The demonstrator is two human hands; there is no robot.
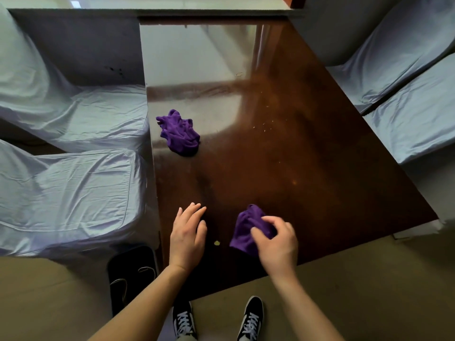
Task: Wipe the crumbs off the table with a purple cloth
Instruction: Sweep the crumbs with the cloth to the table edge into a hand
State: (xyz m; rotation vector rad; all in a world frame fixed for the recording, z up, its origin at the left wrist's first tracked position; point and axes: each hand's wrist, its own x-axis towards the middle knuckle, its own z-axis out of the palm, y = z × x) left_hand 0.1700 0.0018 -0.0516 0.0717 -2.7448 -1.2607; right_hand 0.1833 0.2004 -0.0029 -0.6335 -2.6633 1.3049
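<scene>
My right hand grips a bunched purple cloth that rests on the dark glossy table near its front edge. My left hand lies flat and open on the table, to the left of the cloth. Between the two hands sits one yellowish crumb. Small pale crumbs are scattered further back, right of the middle. A second crumpled purple cloth lies by the table's left edge, well beyond my left hand.
Chairs in pale blue covers stand on both sides: two at the left and two at the right. A black bag sits on the floor by the table's front left corner. My sneakers show below the table edge.
</scene>
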